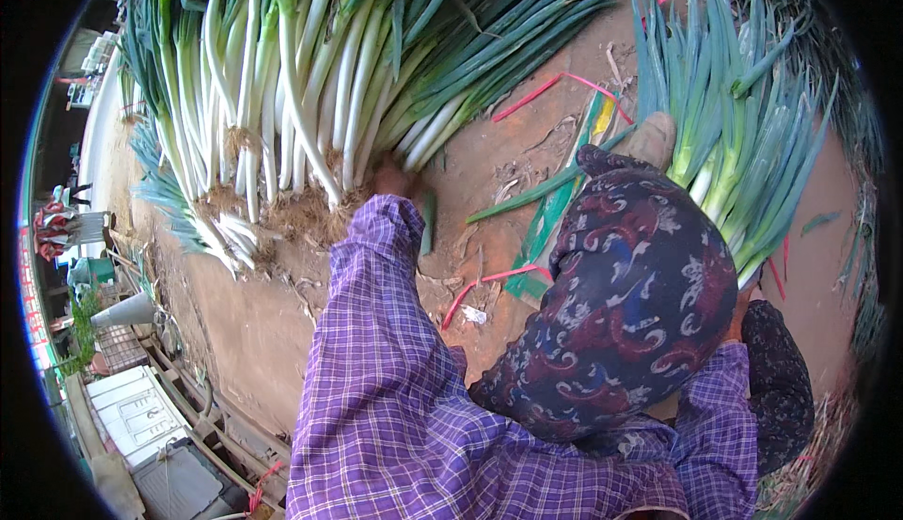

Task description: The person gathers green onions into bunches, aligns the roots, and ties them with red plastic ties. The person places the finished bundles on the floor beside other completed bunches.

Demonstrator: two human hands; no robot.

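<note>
A large pile of long green onions [310, 97], with white stalks and tangled roots, lies on the ground at the upper left. Reaching into its near right edge, my left hand [393, 180] is at the root ends. Motion blurs its fingers, so their grip cannot be made out. Beyond my bent knee in dark patterned trousers, a smaller bunch of green onions [738, 167] fans its leaves upward and away. At that bunch's lower end my right hand [741, 313] is closed on the stalks, partly hidden by the knee.
Red plastic strips [527, 102] and a green and yellow band [564, 200] lie on the brown ground among dry scraps. A loose green leaf [527, 193] crosses the band. A vehicle with a white box [136, 417] stands at the lower left. More dark leaves [865, 144] line the right edge.
</note>
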